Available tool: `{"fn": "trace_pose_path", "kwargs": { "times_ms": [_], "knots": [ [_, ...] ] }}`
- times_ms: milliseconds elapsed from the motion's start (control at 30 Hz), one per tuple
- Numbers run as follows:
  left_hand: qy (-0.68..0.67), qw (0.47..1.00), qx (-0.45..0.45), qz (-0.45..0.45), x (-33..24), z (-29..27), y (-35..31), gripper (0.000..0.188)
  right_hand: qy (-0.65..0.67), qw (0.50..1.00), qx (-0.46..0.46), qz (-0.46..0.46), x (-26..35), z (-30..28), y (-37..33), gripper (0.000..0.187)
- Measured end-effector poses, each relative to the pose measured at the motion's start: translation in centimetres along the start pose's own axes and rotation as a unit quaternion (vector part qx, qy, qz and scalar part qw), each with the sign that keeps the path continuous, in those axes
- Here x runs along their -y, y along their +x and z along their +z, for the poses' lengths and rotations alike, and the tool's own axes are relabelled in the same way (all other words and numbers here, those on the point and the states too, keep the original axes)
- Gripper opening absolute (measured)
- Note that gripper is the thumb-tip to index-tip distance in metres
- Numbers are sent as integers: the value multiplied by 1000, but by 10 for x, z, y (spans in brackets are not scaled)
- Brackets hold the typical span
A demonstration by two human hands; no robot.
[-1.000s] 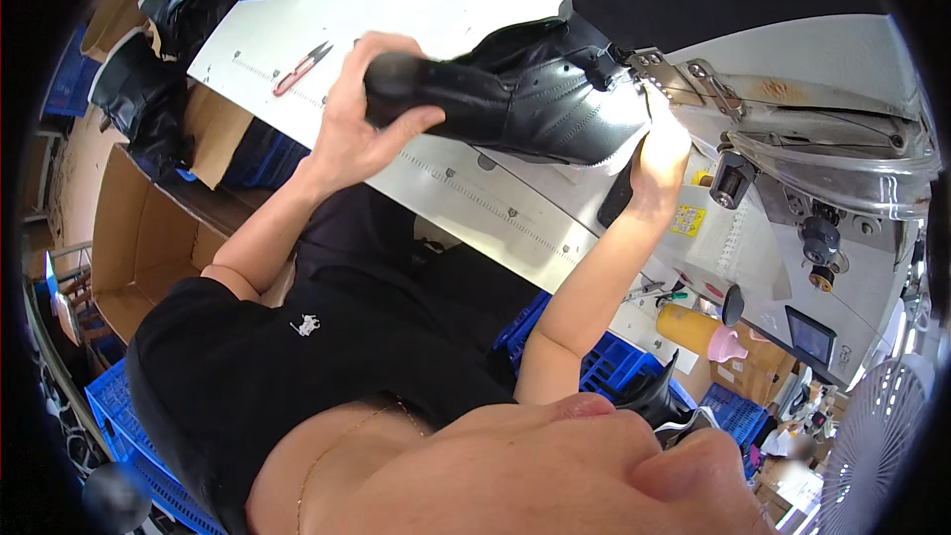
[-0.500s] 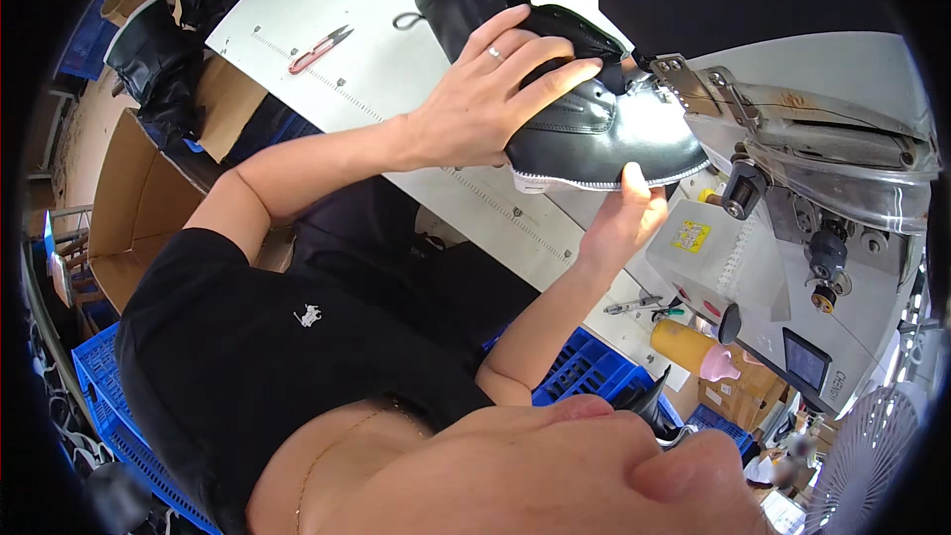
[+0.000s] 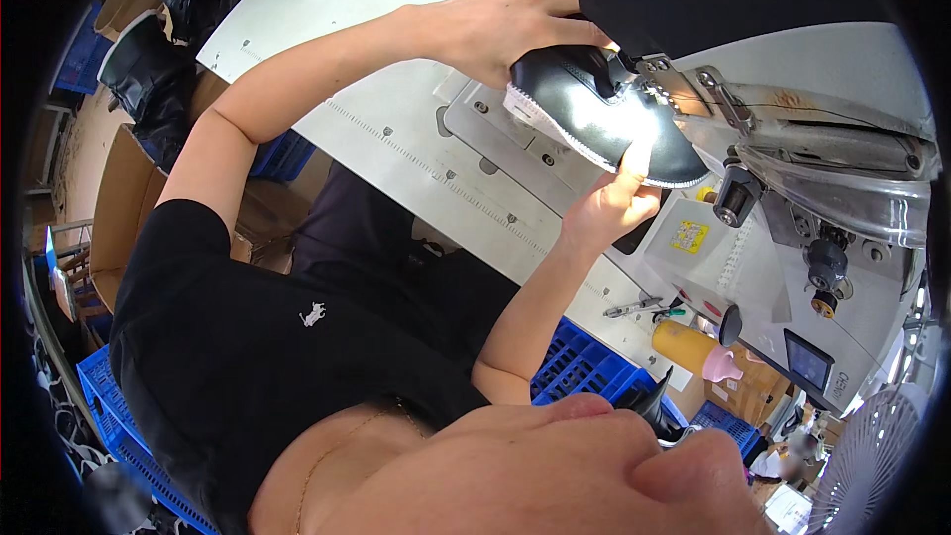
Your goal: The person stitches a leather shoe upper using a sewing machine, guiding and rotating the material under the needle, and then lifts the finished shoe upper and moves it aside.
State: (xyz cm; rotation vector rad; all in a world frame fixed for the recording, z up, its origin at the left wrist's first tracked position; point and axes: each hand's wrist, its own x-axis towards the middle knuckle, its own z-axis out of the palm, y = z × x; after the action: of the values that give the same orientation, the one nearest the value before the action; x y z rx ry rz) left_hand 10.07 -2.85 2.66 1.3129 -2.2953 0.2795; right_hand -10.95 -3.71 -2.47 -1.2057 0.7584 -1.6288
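A black leather boot (image 3: 584, 114) with a pale stitched edge round its toe lies under the head of a sewing machine (image 3: 684, 84), lit by a bright lamp. My left hand (image 3: 505, 25), with a ring on it, grips the boot's upper from the near left side, its fingers over the leather. Dark cloth or a dark panel hides part of the shaft. My right hand (image 3: 614, 203) pinches the rim by the toe, thumb on top, fingers underneath. The needle's exact contact with the leather is lost in the glare.
The white table (image 3: 347, 154) carries a printed ruler line. Right of my right hand are a pen (image 3: 634, 306), a yellow bottle with a pink cap (image 3: 688, 347) and a small fan (image 3: 872, 461). A blue crate (image 3: 589, 372) stands below; more black boots (image 3: 149, 79) hang at left.
The boot has turned, its shaft swinging up and to the right. My left hand has moved up with it, and my right hand has shifted slightly down-left. The red-handled thread snips no longer show.
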Motion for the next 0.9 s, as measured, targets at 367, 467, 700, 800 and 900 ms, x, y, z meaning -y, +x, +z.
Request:
{"fn": "trace_pose_path", "kwargs": {
  "times_ms": [367,467,700,800,900],
  "knots": [
    [-48,998,-40,0,16,26,-8,87,-116,992,32,-41,1,-3,-4,24],
    [-65,997,-50,10,16,25,-6,89,-133,990,38,-41,0,-5,-4,27],
    [-69,997,-41,6,17,25,-7,92,-155,986,45,-39,-2,-8,-4,28],
    [-77,995,-67,21,16,29,-6,92,-146,988,37,-34,4,-4,-3,28],
    [-84,991,-95,38,15,30,-3,91,-148,988,22,-38,7,-4,1,25]
  ]
}}
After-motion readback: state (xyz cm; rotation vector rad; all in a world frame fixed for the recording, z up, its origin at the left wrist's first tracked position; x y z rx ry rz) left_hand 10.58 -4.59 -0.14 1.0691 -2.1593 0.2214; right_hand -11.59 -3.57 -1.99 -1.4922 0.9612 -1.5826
